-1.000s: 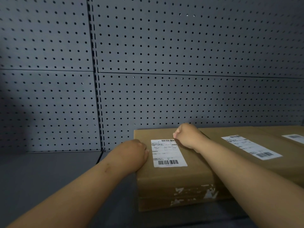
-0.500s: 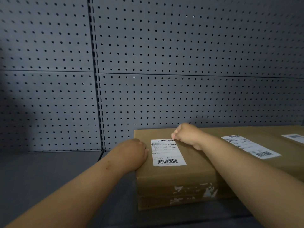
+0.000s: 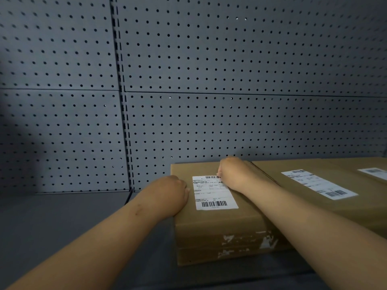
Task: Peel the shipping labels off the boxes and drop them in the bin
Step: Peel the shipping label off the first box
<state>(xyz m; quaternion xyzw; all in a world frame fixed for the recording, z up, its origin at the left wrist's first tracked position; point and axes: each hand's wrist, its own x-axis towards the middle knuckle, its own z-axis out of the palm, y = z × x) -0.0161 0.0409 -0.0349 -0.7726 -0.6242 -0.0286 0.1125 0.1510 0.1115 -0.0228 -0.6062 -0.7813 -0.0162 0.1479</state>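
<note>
A brown cardboard box [image 3: 219,227] lies on the grey shelf, with a white shipping label [image 3: 211,194] stuck flat on its top. My left hand [image 3: 167,193] grips the box's left top edge, thumb on the top face and fingers hidden down the side. My right hand [image 3: 234,174] is curled at the label's far right corner and covers it; its fingertips seem to pinch that corner. The rest of the label lies flat. No bin is in view.
A second box [image 3: 326,208] with its own label [image 3: 318,184] lies against the first on the right, and a third label [image 3: 374,171] shows at the right border. Grey pegboard [image 3: 209,101] closes the back. Bare shelf [image 3: 62,222] extends left.
My right hand has slid a little left and nearer, from beside the label's far right corner onto it. My left hand and the box have stayed put.
</note>
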